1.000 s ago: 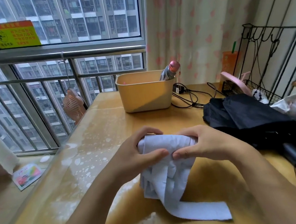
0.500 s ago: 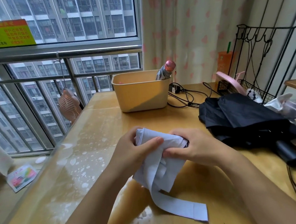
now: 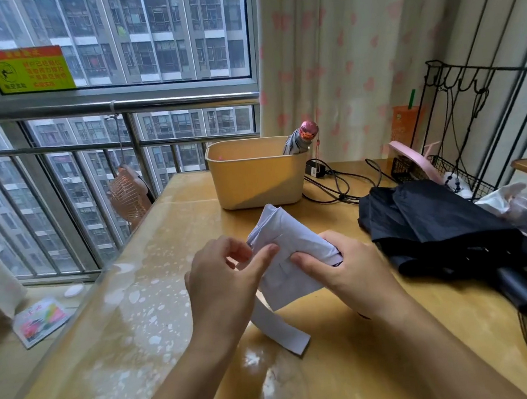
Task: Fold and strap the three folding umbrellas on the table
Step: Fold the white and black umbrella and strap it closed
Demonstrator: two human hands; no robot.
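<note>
A pale lavender folding umbrella point(image 3: 287, 245) is held above the table's middle, its canopy bunched. My right hand point(image 3: 343, 272) grips its right end. My left hand point(image 3: 221, 277) is beside its left edge, thumb tip touching the fabric, fingers loosely curled with a gap to the thumb. The umbrella's strap point(image 3: 279, 328) hangs loose down to the tabletop. A black umbrella point(image 3: 435, 224) lies unfolded on the right, its handle point(image 3: 522, 290) pointing toward me. A third umbrella point(image 3: 301, 137) with a pink knob stands in the yellow bin point(image 3: 254, 184).
Black cables point(image 3: 335, 186) and a charger lie behind the bin. A wire rack point(image 3: 465, 167) with a pink object stands at the back right, and a clear plastic bag point(image 3: 520, 206) lies at the right edge. A small fan point(image 3: 128, 196) hangs left of the wooden table point(image 3: 169, 305).
My left hand has loosened its grip and slid left, leaving only the thumb on the fabric. The umbrella has been lifted and tilted, and the hanging strap now looks shorter.
</note>
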